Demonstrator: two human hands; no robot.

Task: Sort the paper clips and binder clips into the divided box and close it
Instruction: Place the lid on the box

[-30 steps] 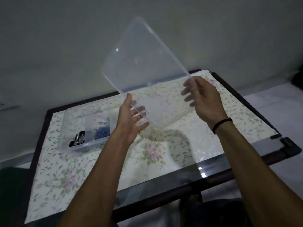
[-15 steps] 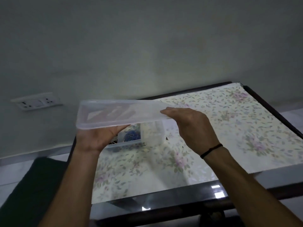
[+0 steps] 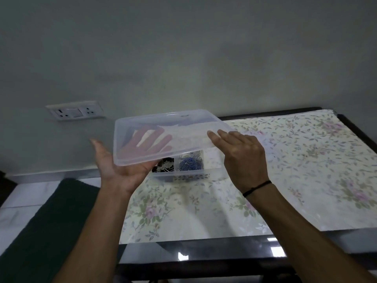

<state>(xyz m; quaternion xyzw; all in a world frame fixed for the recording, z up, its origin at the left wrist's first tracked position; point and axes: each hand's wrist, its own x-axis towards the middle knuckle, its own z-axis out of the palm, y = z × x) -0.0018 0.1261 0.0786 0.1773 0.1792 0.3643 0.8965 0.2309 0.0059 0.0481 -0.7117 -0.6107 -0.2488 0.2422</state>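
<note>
Clear lid (image 3: 183,127) held in the air above the divided box (image 3: 189,172), tilted, its far edge higher than the near edge; lid and box not touching. Left hand (image 3: 122,170) sits under the lid's left end, palm up, fingers (image 3: 151,141) spread flat against the underside and visible through the plastic, thumb standing free to the left of the lid: a support, not a clamp. Right hand (image 3: 242,158) is at the lid's right near corner, fingers laid over the rim; whether the thumb pinches from below, cannot tell. Under the lid's near edge, the box stands on the floral-covered table (image 3: 306,180); blue paper clips (image 3: 190,163) fill one compartment, dark binder clips (image 3: 164,167) the compartment to the left of it, a further compartment to the right looks empty or is too faint to read. Sorting appears done; closing is the step in hand. Risks as judged: the lid rests on an open palm, so a quick tilt could let it slide off toward the wall side. Lid sits offset left of the box, so lowering it without shifting right would catch a box wall and could jolt the light box, spilling clips across dividers. Pressing one corner first may leave the opposite rim unseated.
</note>
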